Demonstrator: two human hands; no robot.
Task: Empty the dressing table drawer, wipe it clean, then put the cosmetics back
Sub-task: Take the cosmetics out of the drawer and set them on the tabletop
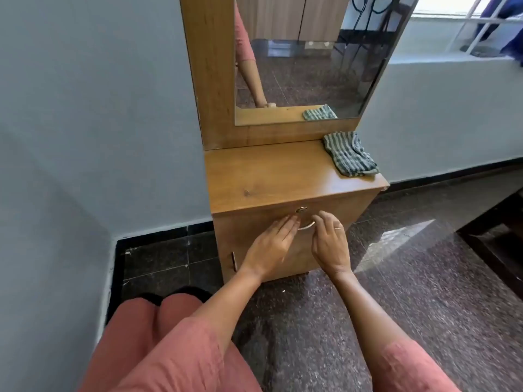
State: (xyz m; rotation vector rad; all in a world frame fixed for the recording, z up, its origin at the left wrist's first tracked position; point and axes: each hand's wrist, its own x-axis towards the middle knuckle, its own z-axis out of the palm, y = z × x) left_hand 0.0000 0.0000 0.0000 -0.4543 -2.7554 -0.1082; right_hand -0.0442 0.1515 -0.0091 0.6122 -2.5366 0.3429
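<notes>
The wooden dressing table (271, 176) stands against the grey wall, its drawer front (339, 210) closed. A curved metal handle (307, 226) and a round lock (302, 210) sit on that front. My left hand (271, 246) lies with straight fingers against the drawer front, fingertips at the handle's left end. My right hand (329, 241) reaches the handle's right end with loosely curved fingers; whether it grips the handle cannot be told. A striped green cloth (349, 154) lies crumpled on the tabletop's back right corner. No cosmetics are visible.
A tall mirror (305, 58) rises behind the tabletop. Below the drawer is a cabinet door with a small handle (233, 261). Polished granite floor (396, 278) spreads to the right; dark furniture (498, 236) stands at the right edge. My knees (158, 335) are bottom left.
</notes>
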